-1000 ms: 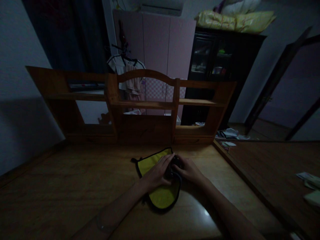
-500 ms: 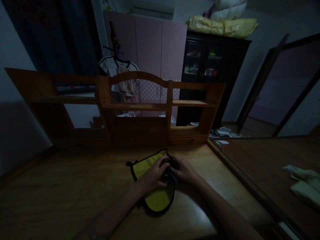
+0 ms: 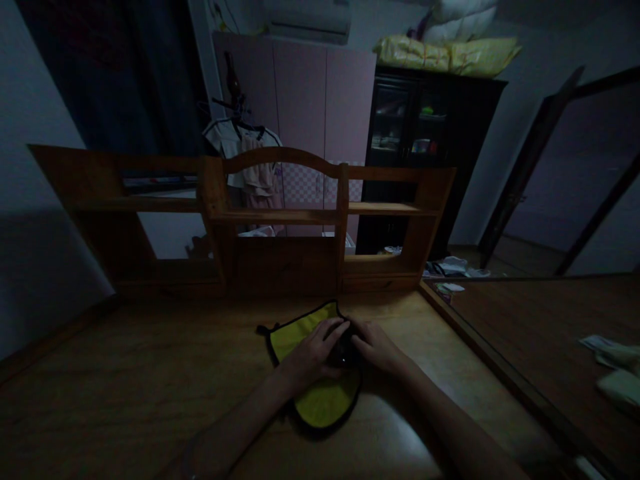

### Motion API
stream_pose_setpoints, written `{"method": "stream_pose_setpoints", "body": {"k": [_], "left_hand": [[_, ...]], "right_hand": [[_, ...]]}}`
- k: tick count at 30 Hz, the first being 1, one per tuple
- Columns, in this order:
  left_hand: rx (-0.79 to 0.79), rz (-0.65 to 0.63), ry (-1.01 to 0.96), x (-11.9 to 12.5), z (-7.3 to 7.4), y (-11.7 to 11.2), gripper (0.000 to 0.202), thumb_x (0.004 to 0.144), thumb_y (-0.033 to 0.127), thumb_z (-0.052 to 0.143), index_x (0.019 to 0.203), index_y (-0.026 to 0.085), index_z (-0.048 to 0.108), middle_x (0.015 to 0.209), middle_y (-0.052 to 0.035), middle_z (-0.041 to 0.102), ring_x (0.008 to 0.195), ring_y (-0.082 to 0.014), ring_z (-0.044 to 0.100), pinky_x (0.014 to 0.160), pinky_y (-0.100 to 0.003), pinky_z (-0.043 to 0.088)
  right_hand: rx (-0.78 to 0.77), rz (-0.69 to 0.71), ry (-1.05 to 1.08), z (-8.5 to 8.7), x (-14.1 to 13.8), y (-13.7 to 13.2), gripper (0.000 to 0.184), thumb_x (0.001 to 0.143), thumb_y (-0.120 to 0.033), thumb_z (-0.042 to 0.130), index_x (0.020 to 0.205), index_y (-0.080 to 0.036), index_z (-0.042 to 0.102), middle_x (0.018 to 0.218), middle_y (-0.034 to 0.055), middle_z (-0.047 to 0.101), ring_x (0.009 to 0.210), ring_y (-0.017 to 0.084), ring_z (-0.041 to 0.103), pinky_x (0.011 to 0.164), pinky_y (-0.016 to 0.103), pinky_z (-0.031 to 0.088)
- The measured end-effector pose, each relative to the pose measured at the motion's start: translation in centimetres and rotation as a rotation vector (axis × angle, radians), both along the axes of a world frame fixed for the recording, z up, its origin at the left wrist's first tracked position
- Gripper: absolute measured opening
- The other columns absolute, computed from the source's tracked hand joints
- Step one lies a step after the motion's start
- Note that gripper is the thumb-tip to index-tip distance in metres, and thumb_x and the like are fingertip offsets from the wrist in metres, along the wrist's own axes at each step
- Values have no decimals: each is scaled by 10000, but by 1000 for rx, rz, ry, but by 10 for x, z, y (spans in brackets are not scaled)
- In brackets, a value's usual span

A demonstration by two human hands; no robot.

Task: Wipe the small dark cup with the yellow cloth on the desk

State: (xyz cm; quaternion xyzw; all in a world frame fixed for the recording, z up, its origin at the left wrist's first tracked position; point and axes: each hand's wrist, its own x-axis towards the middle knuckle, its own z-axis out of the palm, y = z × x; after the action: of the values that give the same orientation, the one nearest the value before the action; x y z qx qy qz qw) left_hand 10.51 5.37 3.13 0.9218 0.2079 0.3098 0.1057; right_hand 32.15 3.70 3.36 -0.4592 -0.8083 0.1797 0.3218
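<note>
Both hands are closed in around a small, dark, shiny object [image 3: 344,355] over the right-hand part of a yellow cloth [image 3: 325,405] with a black border. The left hand [image 3: 315,348] curves over it from the left, fingers across its top and thumb lower down; the right hand [image 3: 377,343] grips it from the right with bent fingers, the tips partly hidden. Each seems to hold it, though how firmly I cannot tell, nor whether it rests on the cloth or is lifted just above. The cloth lies on the wooden table [image 3: 150,380], nearer the far edge than the left edge, its rounded end toward the near edge and a dark tab toward the left. A wooden shelf [image 3: 280,215] stands along the far edge. The step in hand looks like close two-handed work on the dark object, perhaps turning or wiping it; the dim light leaves that unsure. As a judgement, the next move calls for one hand keeping the object steady while the other shifts its fingers, without dragging the cloth toward the table's right edge.
</note>
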Motion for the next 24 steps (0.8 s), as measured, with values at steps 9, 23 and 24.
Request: {"method": "stream_pose_setpoints", "body": {"k": [9,23,24], "left_hand": [[-49,17,-74,-1,1,1,932,626,207,827,1389,221,292,1357,-127,440,1294,-307,413,1100,-490,385],[-83,33,-82,0,1,2,912,609,188,830,1364,221,317,1348,-115,444,1279,-292,421,1091,-461,392],[-85,34,-85,0,1,2,901,615,192,827,1360,221,322,1345,-114,446,1278,-293,423,1090,-464,391]], "right_hand": [[-35,15,2,-1,-7,3,220,930,-265,478,1105,-182,582,953,63,689,829,209,642,725,266,457],[1,2,25,-5,-10,2,313,947,-229,468,1254,-182,512,939,76,696,762,198,645,647,246,442],[-1,2,33,-5,-10,2,309,945,-218,467,1248,-185,520,941,73,696,765,195,645,654,244,443]]}}
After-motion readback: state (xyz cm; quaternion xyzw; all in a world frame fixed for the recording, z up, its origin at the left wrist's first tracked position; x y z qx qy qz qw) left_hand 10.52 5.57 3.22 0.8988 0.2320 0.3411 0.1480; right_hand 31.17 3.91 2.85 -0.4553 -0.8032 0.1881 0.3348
